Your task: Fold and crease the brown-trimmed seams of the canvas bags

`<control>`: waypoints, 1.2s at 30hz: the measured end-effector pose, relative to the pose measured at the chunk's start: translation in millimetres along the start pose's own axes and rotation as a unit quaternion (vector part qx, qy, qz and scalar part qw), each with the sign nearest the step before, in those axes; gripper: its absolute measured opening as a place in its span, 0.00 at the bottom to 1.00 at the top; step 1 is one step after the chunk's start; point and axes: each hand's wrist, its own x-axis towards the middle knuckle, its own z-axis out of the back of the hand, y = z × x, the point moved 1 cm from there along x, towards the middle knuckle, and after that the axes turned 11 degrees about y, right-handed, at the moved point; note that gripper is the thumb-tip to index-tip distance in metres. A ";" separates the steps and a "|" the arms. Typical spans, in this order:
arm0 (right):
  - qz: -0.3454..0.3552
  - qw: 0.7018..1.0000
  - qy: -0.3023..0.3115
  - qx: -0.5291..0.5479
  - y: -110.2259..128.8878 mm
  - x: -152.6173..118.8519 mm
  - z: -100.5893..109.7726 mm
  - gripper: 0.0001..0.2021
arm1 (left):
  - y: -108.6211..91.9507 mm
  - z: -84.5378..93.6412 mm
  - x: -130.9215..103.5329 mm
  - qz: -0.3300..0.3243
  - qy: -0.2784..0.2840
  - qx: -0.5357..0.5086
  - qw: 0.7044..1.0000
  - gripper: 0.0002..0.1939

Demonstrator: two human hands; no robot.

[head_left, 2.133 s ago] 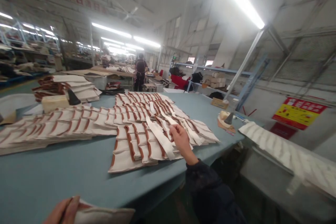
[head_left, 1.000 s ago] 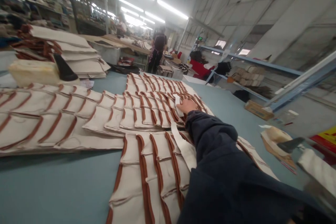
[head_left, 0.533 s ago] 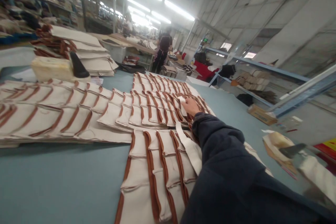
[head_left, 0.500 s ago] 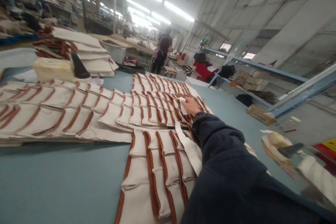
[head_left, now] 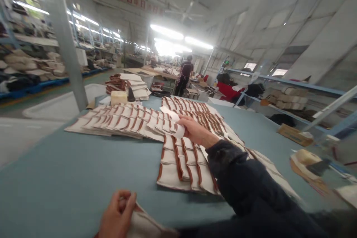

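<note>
My right hand [head_left: 192, 129] is closed on a curled white strip [head_left: 180, 131], held above the rows of cream fabric pieces. Low in the view, my left hand [head_left: 117, 212] pinches the edge of a cream fabric piece [head_left: 143, 225] with a trace of brown along it; the rest runs out of the frame. Overlapping cream pieces with brown edging [head_left: 170, 172] lie in columns under my right forearm. More such pieces [head_left: 122, 121] fan out to the left, and another group [head_left: 184, 103] lies farther back.
A blue-green table [head_left: 83, 171] carries the pieces. Toward the back left stand a yellowish block [head_left: 118, 97] and a cream stack [head_left: 136, 85], near a metal post [head_left: 67, 41]. Shelving [head_left: 292, 78] lines the right side. A person [head_left: 186, 72] stands farther off.
My right hand has come back toward me and left, with the white strip in it. My left hand has come into view with a fabric piece. The camera view has shifted and tilted.
</note>
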 end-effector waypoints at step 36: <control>0.033 0.971 0.189 -0.141 -102.7 -273.8 -173.5 0.25 | -51.2 70.7 -201.8 -0.146 0.162 0.000 0.976 0.19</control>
